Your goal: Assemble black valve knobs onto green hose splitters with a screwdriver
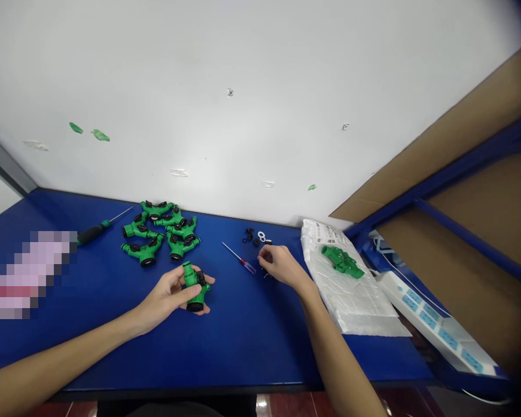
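Green plastic hose splitter [195, 288] looks light and stiff; left hand [167, 296] clamps its body, right hand [282, 267] pinches fingers together, can't tell on what.

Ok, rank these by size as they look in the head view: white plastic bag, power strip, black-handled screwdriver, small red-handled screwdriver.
1. White plastic bag, looks broadest, though the power strip's length is close
2. Power strip
3. Black-handled screwdriver
4. Small red-handled screwdriver

Nearness to the camera leaves the first two unsure.

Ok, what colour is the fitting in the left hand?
The fitting is bright green with black parts; the head view shows it best.
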The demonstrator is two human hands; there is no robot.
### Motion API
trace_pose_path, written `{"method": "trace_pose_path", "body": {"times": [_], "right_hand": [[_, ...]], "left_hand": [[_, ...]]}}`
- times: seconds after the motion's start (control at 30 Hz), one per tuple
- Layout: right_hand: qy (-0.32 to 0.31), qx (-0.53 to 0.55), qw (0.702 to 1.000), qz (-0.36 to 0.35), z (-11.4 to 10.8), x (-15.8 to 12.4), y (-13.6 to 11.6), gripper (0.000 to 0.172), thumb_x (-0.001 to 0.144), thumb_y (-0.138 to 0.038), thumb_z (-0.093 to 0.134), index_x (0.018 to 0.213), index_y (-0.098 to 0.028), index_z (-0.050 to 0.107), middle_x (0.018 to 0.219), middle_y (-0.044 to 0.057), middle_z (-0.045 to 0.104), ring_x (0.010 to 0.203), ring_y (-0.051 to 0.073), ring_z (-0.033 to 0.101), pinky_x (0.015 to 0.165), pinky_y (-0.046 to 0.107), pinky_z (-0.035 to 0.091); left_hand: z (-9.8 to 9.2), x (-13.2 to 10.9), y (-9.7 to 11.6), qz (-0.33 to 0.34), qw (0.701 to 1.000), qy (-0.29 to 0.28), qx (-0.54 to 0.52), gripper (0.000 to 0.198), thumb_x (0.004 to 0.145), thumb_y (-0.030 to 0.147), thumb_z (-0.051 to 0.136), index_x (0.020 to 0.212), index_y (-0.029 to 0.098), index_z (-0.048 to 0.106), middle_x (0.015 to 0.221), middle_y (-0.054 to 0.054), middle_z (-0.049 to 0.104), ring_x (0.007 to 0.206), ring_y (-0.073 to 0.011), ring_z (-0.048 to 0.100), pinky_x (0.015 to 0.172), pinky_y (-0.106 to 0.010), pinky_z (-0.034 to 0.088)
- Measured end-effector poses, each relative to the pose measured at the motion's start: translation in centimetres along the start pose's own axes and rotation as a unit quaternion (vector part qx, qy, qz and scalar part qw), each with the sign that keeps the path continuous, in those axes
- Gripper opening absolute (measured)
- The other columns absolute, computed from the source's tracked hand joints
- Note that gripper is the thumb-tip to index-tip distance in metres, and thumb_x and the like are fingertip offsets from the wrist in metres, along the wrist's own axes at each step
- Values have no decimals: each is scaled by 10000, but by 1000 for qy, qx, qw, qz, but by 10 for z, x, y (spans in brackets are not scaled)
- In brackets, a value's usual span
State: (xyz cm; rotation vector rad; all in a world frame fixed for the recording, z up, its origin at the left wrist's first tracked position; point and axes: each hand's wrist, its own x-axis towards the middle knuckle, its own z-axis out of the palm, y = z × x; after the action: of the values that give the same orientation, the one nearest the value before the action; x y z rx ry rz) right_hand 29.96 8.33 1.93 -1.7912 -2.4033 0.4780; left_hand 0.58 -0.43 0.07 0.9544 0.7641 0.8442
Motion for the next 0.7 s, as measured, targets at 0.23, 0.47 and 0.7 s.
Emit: {"method": "trace_pose_path", "body": {"times": [0.23, 0.47, 0.7], "right_hand": [[-37, 17, 999, -3, 6, 11, 8, 119, 818, -126, 592, 819, -147, 709, 709, 58, 684, 652, 173, 608, 613, 258, 418], [-37, 55, 997, -36, -11, 4, 15, 156, 832, -173, 573, 888, -172, 719, 789, 41, 696, 708, 165, 618, 673, 260, 463], [-69, 66, 995, -40, 1, -1, 16, 108, 768, -117, 616, 747, -172, 707, 679, 21, 660, 602, 146, 578, 591, 244, 418]], "left_hand": [[0, 1, 1, -7, 1000, -5, -4, 272, 869, 348, 665, 1071, 183, 589, 1245, -145, 662, 765, -240, 743, 705, -407, 601], [-3, 2, -1, -3, 1000, 5, -5, 308, 867, 362, 663, 1088, 174, 558, 1285, -162, 641, 755, -241, 742, 692, -400, 602], [-1, 1, 2, -21, 1000, 16, 0, 306, 862, 366, 668, 1075, 180, 553, 1293, -157, 636, 746, -239, 746, 694, -397, 601]]}}
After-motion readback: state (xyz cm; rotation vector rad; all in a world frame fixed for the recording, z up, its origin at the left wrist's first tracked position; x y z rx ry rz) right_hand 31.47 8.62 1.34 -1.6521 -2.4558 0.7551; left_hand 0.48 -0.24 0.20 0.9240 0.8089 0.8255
